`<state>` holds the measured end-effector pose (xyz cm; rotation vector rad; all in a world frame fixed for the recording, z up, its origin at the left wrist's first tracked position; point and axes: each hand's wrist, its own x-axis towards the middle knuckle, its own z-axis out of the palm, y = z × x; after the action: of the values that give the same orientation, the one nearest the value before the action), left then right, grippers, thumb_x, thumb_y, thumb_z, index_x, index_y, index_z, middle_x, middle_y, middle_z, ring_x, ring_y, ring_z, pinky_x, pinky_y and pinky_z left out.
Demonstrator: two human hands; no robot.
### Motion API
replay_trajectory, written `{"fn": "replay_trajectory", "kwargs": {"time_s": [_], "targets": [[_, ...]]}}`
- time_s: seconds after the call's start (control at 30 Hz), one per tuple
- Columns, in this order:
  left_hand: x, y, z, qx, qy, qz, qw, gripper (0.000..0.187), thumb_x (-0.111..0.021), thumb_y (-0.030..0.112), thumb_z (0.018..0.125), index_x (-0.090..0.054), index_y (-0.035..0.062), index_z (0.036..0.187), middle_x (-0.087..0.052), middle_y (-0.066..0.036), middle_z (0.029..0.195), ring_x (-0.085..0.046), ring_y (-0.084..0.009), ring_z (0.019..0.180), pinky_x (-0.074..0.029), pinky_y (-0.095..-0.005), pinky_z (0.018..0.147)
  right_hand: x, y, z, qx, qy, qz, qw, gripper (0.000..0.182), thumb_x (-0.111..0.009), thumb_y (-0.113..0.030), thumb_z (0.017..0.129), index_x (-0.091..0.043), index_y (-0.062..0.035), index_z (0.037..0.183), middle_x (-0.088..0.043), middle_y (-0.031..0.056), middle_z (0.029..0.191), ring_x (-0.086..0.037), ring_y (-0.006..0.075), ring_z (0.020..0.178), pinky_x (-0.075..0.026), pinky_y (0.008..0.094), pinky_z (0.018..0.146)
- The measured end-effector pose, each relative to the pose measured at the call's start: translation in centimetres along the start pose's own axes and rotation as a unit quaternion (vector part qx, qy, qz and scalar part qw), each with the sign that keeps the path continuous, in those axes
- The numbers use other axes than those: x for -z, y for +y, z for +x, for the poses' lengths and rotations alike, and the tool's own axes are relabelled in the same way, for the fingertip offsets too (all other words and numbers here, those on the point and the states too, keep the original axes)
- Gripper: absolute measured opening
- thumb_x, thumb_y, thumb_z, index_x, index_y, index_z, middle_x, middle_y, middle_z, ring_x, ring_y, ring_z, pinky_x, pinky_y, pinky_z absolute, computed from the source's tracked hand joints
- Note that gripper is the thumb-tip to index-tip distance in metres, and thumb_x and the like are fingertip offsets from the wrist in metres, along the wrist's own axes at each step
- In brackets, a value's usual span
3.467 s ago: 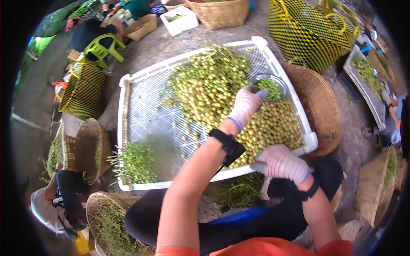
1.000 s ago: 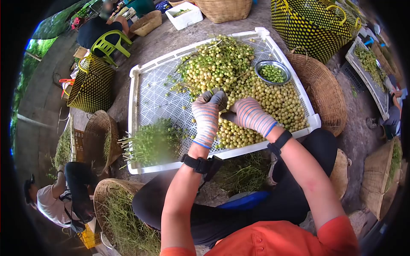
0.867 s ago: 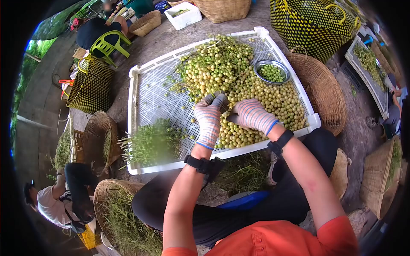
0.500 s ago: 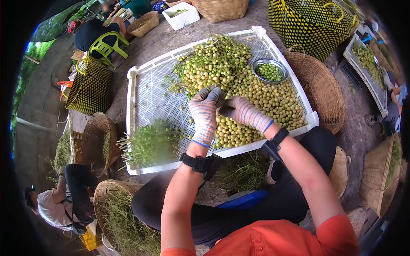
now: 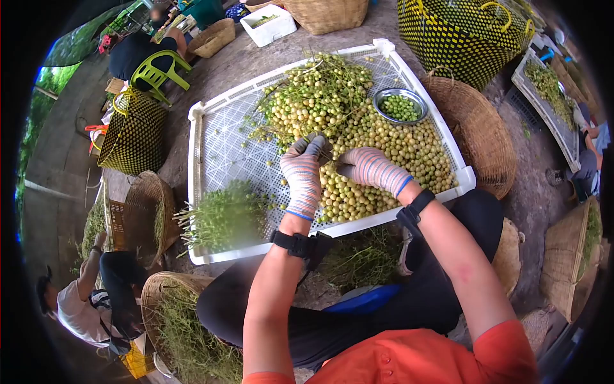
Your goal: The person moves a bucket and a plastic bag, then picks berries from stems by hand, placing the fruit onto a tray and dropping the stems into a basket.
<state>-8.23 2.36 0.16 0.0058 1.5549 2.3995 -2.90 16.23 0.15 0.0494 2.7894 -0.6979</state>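
My left hand [image 5: 302, 171], in a striped glove with dark fingertips, is closed on a thin stem [image 5: 327, 154] at the lower edge of a heap of stemmed round fruits [image 5: 313, 96]. Just to its right, my right hand [image 5: 374, 170], gloved alike, has its fingers pinched together over the loose yellow-green fruits [image 5: 409, 150]; what lies in them is hidden. Both hands are above a white perforated tray [image 5: 224, 144]. A metal bowl [image 5: 378, 102] of greener fruits stands at its right side, and a bundle of green stalks [image 5: 224, 214] lies at the near left.
A wicker basket [image 5: 473, 121] sits against the tray's right side, with a yellow-black woven bag [image 5: 460, 38] behind it. Another basket [image 5: 148, 288] of stalks stands at my left. Other people [image 5: 80, 304] sit around, one by a green chair [image 5: 160, 72].
My right hand has moved slightly and turned, its fingers now pointing at the left hand. The left hand stays nearly in place. At the left, a person's arm has risen toward a tray.
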Motion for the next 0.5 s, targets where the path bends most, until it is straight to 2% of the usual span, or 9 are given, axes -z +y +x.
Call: {"fn": "replay_trajectory", "kwargs": {"time_s": [0.03,0.1,0.17,0.2,0.23,0.33,0.47,0.5], "targets": [[-0.3,0.1,-0.1,-0.001,0.000,-0.001,1.000,0.015,-0.065,0.005,0.084,-0.063,-0.0046,0.096,-0.068,-0.013,0.084,-0.067,-0.0232,0.071,-0.058,-0.0347,0.067,0.7,-0.6,-0.2,-0.052,-0.036,-0.030,0.998,0.035,-0.051,-0.038,0.088,-0.066,-0.0131,0.108,-0.067,0.0128,0.100,-0.063,0.0305,0.095,-0.049,0.0422,0.086],[-1.0,0.2,-0.4,0.000,-0.004,-0.002,1.000,0.014,-0.065,0.005,0.084,-0.063,-0.0047,0.095,-0.068,-0.014,0.085,-0.067,-0.0237,0.072,-0.059,-0.0348,0.068,0.6,-0.4,-0.1,-0.066,-0.056,-0.034,0.996,0.036,-0.051,-0.038,0.087,-0.065,-0.0135,0.110,-0.067,0.0120,0.102,-0.063,0.0313,0.096,-0.048,0.0428,0.087],[-0.9,-0.2,-0.2,-0.006,-0.009,-0.004,1.000,0.014,-0.065,0.004,0.084,-0.063,-0.0046,0.095,-0.068,-0.014,0.085,-0.068,-0.0243,0.073,-0.059,-0.0355,0.068,0.0,0.7,-0.1,-0.011,-0.011,-0.042,0.999,0.040,-0.052,-0.043,0.087,-0.066,-0.0128,0.109,-0.067,0.0127,0.102,-0.063,0.0316,0.096,-0.048,0.0429,0.087],[-0.7,-0.2,0.1,-0.009,-0.006,-0.016,1.000,0.015,-0.065,0.004,0.084,-0.063,-0.0047,0.096,-0.068,-0.014,0.086,-0.068,-0.0246,0.073,-0.059,-0.0358,0.069,-1.7,2.3,0.6,0.044,0.066,0.016,0.997,0.042,-0.052,-0.046,0.087,-0.066,-0.0116,0.107,-0.067,0.0135,0.100,-0.063,0.0312,0.097,-0.048,0.0425,0.087],[-0.6,-0.1,0.4,-0.013,-0.003,-0.030,0.999,0.015,-0.065,0.003,0.083,-0.062,-0.0048,0.096,-0.068,-0.014,0.087,-0.068,-0.0248,0.074,-0.059,-0.0361,0.069,-1.0,2.1,0.2,0.042,0.068,0.016,0.997,0.042,-0.052,-0.046,0.087,-0.066,-0.0116,0.107,-0.067,0.0135,0.100,-0.063,0.0312,0.097,-0.048,0.0425,0.087],[-0.9,0.2,0.5,-0.009,-0.005,-0.036,0.999,0.016,-0.065,0.002,0.083,-0.062,-0.0059,0.097,-0.067,-0.015,0.088,-0.068,-0.0262,0.074,-0.059,-0.0378,0.069,1.3,0.6,-0.6,-0.059,-0.001,0.005,0.998,0.043,-0.054,-0.047,0.086,-0.066,-0.0105,0.104,-0.067,0.0141,0.097,-0.063,0.0310,0.095,-0.048,0.0423,0.087],[-1.3,0.5,0.1,-0.001,-0.010,-0.031,0.999,0.017,-0.066,0.002,0.082,-0.061,-0.0061,0.097,-0.067,-0.016,0.088,-0.067,-0.0269,0.073,-0.059,-0.0389,0.069,1.7,0.5,-0.7,-0.075,-0.033,-0.038,0.996,0.049,-0.061,-0.049,0.081,-0.063,-0.0107,0.110,-0.066,0.0141,0.105,-0.062,0.0293,0.098,-0.047,0.0419,0.088],[-1.5,0.6,0.2,0.003,-0.009,-0.030,1.000,0.018,-0.066,0.002,0.082,-0.061,-0.0060,0.097,-0.067,-0.016,0.088,-0.067,-0.0268,0.073,-0.059,-0.0388,0.069,1.4,0.8,-0.9,-0.056,0.039,-0.070,0.995,0.052,-0.065,-0.047,0.078,-0.061,-0.0105,0.114,-0.063,0.0140,0.110,-0.061,0.0284,0.102,-0.047,0.0411,0.090]]}}
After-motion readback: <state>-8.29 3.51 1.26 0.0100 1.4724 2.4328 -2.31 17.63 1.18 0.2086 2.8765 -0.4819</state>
